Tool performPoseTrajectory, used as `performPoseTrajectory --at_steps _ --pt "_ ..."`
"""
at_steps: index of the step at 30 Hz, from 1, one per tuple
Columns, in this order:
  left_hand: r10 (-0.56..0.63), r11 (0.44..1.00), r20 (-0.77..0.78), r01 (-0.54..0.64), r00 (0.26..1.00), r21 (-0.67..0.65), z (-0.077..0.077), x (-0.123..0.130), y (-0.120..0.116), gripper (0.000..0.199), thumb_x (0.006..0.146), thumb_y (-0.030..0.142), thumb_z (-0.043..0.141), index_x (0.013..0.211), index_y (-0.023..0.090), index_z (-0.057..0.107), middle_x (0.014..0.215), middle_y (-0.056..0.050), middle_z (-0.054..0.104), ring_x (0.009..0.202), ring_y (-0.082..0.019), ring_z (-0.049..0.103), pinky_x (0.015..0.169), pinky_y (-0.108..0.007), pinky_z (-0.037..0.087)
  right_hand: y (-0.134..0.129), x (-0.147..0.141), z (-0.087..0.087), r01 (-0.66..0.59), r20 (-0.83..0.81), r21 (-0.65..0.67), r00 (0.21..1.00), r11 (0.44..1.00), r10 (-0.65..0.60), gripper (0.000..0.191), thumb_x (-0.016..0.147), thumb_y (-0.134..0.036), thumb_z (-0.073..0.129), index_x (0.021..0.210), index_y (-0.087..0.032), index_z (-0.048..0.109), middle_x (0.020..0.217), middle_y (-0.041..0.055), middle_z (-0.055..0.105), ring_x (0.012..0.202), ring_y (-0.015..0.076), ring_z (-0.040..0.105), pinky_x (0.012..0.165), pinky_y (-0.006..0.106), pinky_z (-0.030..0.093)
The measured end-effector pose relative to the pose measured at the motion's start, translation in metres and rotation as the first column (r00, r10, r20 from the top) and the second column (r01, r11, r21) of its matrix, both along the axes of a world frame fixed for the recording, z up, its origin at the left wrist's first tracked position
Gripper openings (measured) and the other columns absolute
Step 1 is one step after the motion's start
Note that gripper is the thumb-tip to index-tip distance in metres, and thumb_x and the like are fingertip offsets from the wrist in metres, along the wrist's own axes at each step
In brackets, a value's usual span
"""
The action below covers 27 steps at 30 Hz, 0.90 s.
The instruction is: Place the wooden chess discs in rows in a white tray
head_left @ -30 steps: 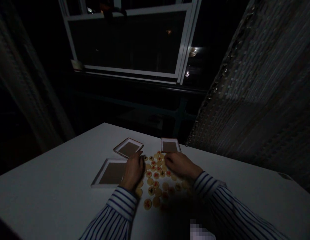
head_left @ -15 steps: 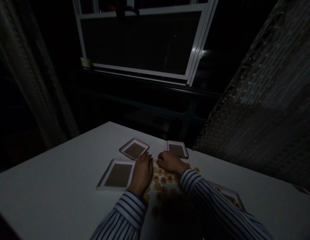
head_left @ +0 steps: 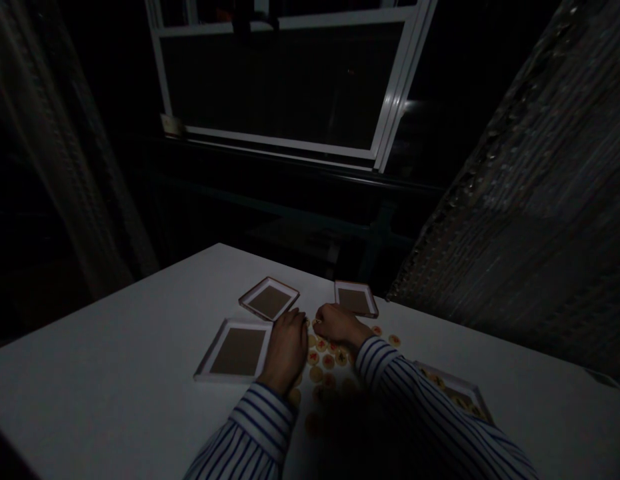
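Observation:
Several round Chinese chess pieces (head_left: 329,361), some marked in red or dark characters and some plain, lie spread on the white table between my forearms. My left hand (head_left: 286,347) rests palm down along the left side of the pieces, fingers stretched forward, holding nothing that I can see. Opposite it, my right hand (head_left: 337,322) has its fingers bent and pinched on a chess piece (head_left: 317,321) at the far end of the group. Its fingers partly cover that piece. Shadow darkens the nearer pieces.
Three shallow trays stand beyond and left of the pieces: a left tray (head_left: 237,351), a back tray (head_left: 269,302) and a back right tray (head_left: 354,301). A fourth tray (head_left: 465,387) by my right forearm contains several pieces. Two loose pieces lie right of my wrist. A curtain (head_left: 530,200) hangs at right.
The hands have hardly moved; my right hand keeps its pinch at the far end of the pieces. The view has shifted very slightly.

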<state>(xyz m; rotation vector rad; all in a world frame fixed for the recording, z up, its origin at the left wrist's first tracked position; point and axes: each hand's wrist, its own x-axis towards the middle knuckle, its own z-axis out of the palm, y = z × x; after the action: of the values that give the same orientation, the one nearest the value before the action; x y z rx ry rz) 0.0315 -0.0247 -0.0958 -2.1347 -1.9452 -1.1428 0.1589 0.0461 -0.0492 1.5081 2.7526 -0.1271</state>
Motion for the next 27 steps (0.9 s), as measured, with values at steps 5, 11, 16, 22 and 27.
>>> performPoseTrajectory --at_steps 5,11,16,22,27 --pt "-0.019 1.0 0.06 0.017 0.998 0.027 -0.003 0.0 0.002 0.029 0.083 0.016 0.038 0.106 0.012 0.056 0.115 -0.013 0.055 0.109 -0.022 0.049 0.096 -0.039 0.035 -0.003 -0.002 -0.002 0.016 -0.007 0.024 1.0 1.0 -0.016 0.029 0.07 -0.032 0.048 0.088 -0.015 0.064 0.089 0.0111 0.066 0.079 0.0198 0.06 0.06 0.025 0.037" --pt "-0.03 0.998 0.135 0.022 0.99 0.054 -0.002 -0.001 0.005 0.031 0.081 0.014 0.039 0.106 0.012 0.056 0.114 -0.014 0.056 0.107 -0.023 0.05 0.096 -0.04 0.035 -0.016 -0.001 0.007 0.008 -0.038 0.146 0.999 0.989 -0.002 0.029 0.073 -0.033 0.047 0.09 -0.013 0.062 0.094 0.0129 0.063 0.087 0.0224 0.057 0.069 0.028 0.038" --pt "-0.054 0.996 0.343 0.025 0.938 0.088 0.004 0.001 0.005 0.033 0.083 0.02 0.038 0.11 0.013 0.056 0.111 -0.012 0.059 0.104 -0.021 0.053 0.094 -0.037 0.037 -0.031 0.005 0.018 -0.077 -0.076 0.276 0.992 0.958 0.101 0.027 0.08 -0.033 0.043 0.092 -0.014 0.058 0.092 0.0107 0.061 0.089 0.0204 0.054 0.079 0.03 0.035" --pt "-0.134 0.989 0.669 0.139 0.731 0.046 0.018 0.007 -0.002 0.03 0.08 0.033 0.045 0.1 0.018 0.063 0.1 -0.008 0.066 0.093 -0.02 0.059 0.086 -0.033 0.041 -0.049 0.016 0.024 -0.141 -0.136 0.346 0.971 0.927 0.199 0.023 0.084 -0.032 0.042 0.092 -0.015 0.056 0.086 0.0078 0.061 0.086 0.0186 0.053 0.078 0.03 0.035" --pt "-0.212 0.95 0.794 0.309 0.57 0.032 0.025 0.011 -0.006 0.032 0.075 0.037 0.052 0.092 0.014 0.067 0.092 -0.01 0.068 0.085 -0.021 0.062 0.08 -0.032 0.044 -0.059 0.025 0.026 -0.17 -0.157 0.399 0.955 0.901 0.25 0.023 0.086 -0.032 0.041 0.092 -0.015 0.056 0.085 0.0079 0.061 0.085 0.0189 0.053 0.079 0.032 0.034"
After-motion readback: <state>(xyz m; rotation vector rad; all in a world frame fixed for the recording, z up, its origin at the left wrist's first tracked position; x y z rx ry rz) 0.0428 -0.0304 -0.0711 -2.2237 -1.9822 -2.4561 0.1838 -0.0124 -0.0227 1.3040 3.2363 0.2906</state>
